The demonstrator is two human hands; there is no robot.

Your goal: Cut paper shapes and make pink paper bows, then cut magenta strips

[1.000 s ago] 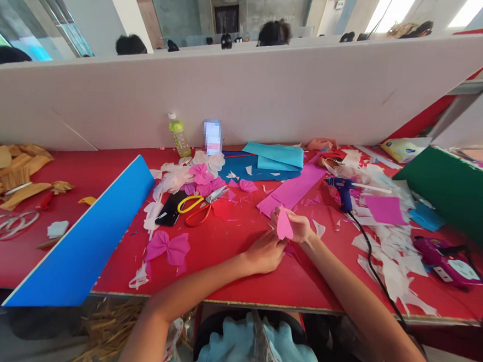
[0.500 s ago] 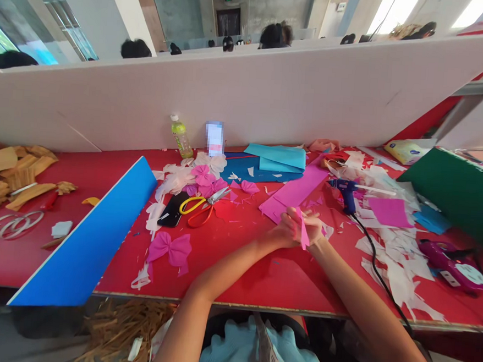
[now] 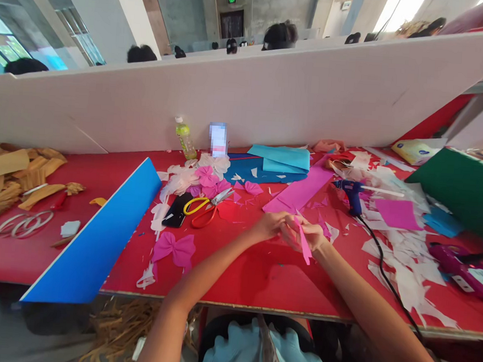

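While a pink strip (image 3: pixel 303 242) is pinched at one o'clock by the right hand (image 3: pixel 314 234), left hand (image 3: pixel 270 225) fingers unclear, shaping seems underway; steadiness is needed.

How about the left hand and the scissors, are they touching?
Apart: the head view shows red tabletop between the left hand and the scissors.

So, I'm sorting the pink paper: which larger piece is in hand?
The narrow bright-pink paper strip, in the right hand; the long magenta paper sheet, magenta paper rectangle and magenta paper bow lie unheld.
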